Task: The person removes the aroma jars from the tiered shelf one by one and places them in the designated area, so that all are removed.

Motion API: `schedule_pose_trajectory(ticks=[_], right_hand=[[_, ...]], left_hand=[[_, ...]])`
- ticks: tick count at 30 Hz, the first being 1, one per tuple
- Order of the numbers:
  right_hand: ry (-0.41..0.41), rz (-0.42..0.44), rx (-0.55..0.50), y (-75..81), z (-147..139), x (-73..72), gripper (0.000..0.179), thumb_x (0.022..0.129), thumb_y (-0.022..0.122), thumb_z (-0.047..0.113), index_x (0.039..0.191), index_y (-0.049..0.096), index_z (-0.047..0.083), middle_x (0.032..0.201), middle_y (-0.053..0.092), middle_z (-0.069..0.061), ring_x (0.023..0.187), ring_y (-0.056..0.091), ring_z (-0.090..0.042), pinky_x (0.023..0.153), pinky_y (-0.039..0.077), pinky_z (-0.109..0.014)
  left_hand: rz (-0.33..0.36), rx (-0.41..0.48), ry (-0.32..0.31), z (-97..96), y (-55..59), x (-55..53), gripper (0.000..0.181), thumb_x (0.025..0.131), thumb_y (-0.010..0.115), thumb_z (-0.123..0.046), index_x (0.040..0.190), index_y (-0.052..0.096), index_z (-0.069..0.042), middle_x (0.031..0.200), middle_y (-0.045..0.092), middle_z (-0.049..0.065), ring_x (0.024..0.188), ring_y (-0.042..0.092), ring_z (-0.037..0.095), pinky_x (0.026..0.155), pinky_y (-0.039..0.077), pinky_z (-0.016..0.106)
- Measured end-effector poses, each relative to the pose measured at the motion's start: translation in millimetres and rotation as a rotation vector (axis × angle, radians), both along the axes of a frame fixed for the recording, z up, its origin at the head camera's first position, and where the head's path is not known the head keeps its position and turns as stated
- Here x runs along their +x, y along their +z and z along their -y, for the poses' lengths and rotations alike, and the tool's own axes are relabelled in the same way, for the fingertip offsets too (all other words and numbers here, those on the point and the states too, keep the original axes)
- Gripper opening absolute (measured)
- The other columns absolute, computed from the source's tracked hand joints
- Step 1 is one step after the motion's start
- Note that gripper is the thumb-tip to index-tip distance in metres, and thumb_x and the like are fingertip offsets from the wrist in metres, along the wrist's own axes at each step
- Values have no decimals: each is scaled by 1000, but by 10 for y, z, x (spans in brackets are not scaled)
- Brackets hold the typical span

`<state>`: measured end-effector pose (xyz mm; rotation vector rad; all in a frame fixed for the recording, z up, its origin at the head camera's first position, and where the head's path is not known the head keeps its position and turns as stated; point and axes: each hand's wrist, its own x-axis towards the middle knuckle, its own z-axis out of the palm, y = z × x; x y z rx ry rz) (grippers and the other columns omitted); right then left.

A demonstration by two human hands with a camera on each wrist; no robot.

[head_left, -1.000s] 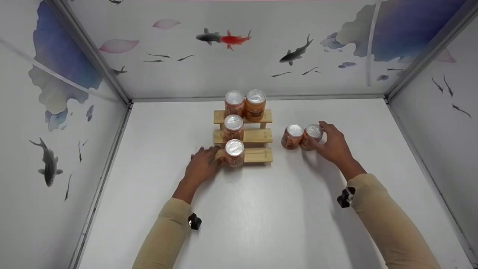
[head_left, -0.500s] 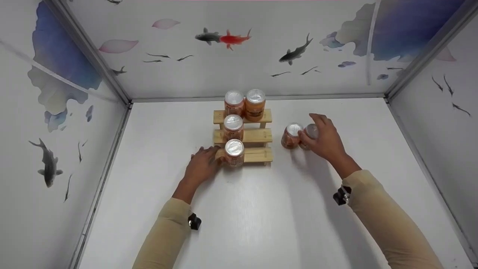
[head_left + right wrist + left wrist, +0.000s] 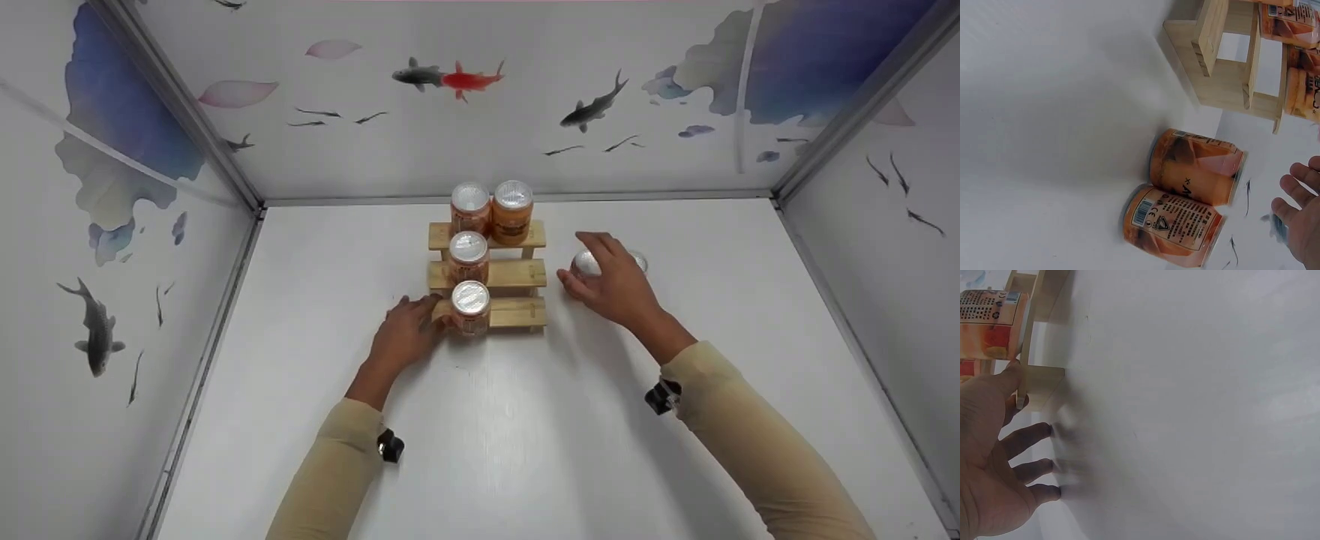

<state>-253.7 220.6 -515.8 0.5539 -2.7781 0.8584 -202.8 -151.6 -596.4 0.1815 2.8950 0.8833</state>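
A three-step wooden rack (image 3: 519, 313) stands near the back of the table. My left hand (image 3: 406, 334) is at the left end of its lowest step, thumb and index finger pinching the board while the other fingers reach down toward the table. Orange cans stand upright on it: a front can (image 3: 471, 309), a middle can (image 3: 469, 259) and two top cans, left (image 3: 470, 210) and right (image 3: 512, 214). My right hand (image 3: 619, 289), fingers extended and holding nothing, hovers over two more cans, a nearer one (image 3: 1199, 166) and another (image 3: 1174, 226), standing side by side on the table.
The white table (image 3: 480, 450) is enclosed by a back wall (image 3: 517, 135) and side walls printed with fish and leaves. The back wall's lower edge runs close behind the rack.
My right hand has left the outer can of the table pair and moved left over the inner one. The left hand, rack and cans have stayed in place.
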Motion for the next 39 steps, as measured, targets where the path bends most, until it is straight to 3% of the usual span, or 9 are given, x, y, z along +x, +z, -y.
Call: schedule_pose_trajectory(ticks=[6, 10, 13, 17, 23, 33, 39], right_hand=[[67, 23, 54, 21, 159, 26, 75, 104, 76, 50, 160, 55, 4, 155, 62, -19, 142, 63, -42, 117, 53, -62], [80, 37, 80, 27, 269, 54, 73, 104, 75, 51, 159, 57, 7, 155, 63, -16, 124, 72, -41, 111, 57, -61], [100, 40, 88, 12, 347, 70, 72, 104, 75, 50, 160, 57, 10, 155, 63, -15, 120, 74, -40, 108, 59, -60], [134, 54, 78, -21, 465, 105, 73, 104, 76, 50, 161, 56, 10, 154, 63, -14, 131, 71, -41, 106, 60, -60], [167, 28, 102, -67, 644, 166, 74, 102, 77, 56, 159, 58, 12, 153, 65, -14, 121, 75, -41, 97, 61, -65], [255, 63, 104, -71, 892, 213, 77, 101, 79, 52, 160, 56, 7, 155, 63, -17, 133, 69, -41, 105, 60, -61], [284, 67, 108, -91, 984, 247, 79, 99, 83, 53, 160, 56, 12, 150, 65, -14, 132, 70, -38, 106, 60, -59]], left_hand=[[-13, 3, 0, 3, -30, -12, 52, 111, 64, -36, 158, 62, -15, 159, 64, 19, 158, 45, 55, 126, 35, 76], [-4, -11, -4, 4, -49, -29, 52, 112, 63, -37, 160, 60, -16, 160, 63, 18, 158, 45, 54, 127, 35, 76], [12, -12, 3, 2, -47, -41, 53, 111, 62, -38, 161, 59, -17, 162, 62, 17, 160, 43, 53, 128, 33, 75], [17, -8, 10, 0, -48, -42, 54, 112, 62, -40, 160, 59, -17, 162, 61, 17, 160, 43, 52, 128, 33, 76], [14, 2, 4, 10, -44, -23, 55, 113, 61, -42, 160, 59, -16, 163, 61, 18, 160, 42, 54, 128, 32, 77], [20, 17, 21, 0, -25, -23, 54, 112, 61, -40, 160, 60, -16, 162, 61, 18, 161, 41, 53, 129, 31, 76], [23, 23, 17, -1, -40, -21, 54, 112, 61, -39, 161, 59, -15, 163, 61, 18, 161, 40, 53, 129, 31, 75]])
